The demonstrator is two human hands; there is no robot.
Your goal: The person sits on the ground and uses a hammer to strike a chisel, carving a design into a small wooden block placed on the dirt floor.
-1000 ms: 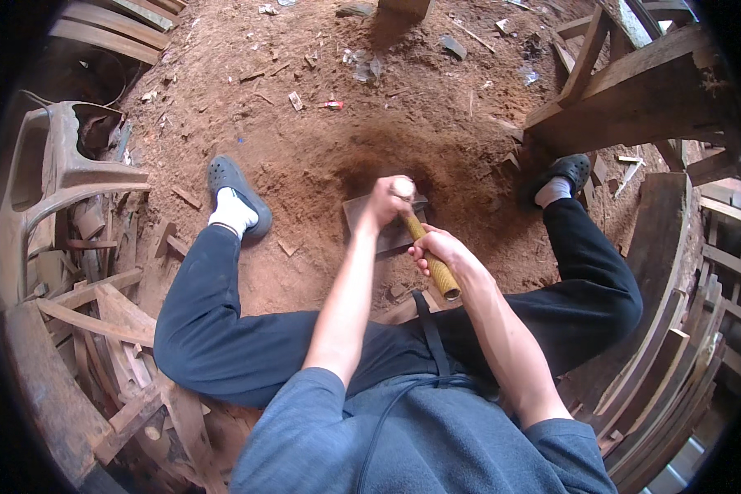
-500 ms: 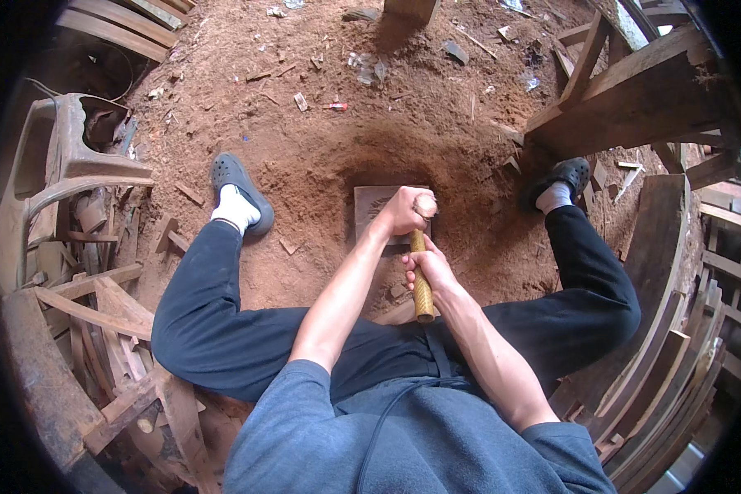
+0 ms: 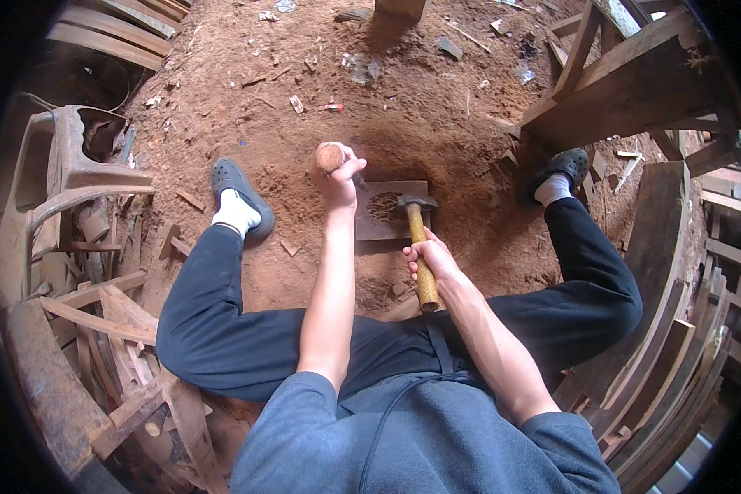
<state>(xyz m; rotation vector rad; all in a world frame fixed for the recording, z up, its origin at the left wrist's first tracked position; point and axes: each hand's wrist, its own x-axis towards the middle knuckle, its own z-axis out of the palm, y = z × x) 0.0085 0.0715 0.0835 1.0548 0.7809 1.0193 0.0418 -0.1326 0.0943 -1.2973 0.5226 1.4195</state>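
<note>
A square wooden board (image 3: 375, 233) with a rough carved patch lies on the sawdust-covered ground between my feet. My left hand (image 3: 337, 185) is closed around a chisel, whose round wooden handle end (image 3: 329, 156) points up; part of its dark blade shows beside the board's upper left corner. My right hand (image 3: 433, 259) grips the yellowish patterned handle of a hammer (image 3: 418, 230). The metal hammer head (image 3: 417, 201) is over the right part of the board; whether it touches cannot be made out.
A worn chair (image 3: 82, 177) and scrap wood (image 3: 111, 329) stand to the left. Stacked planks (image 3: 646, 362) line the right side, below a thick beam (image 3: 617, 107). Wood chips and litter are scattered over the ground ahead. My clog-shod feet flank the board.
My left hand has moved left with the chisel, off the board's middle, uncovering the carved patch. The hammer head now shows; my right hand has barely shifted.
</note>
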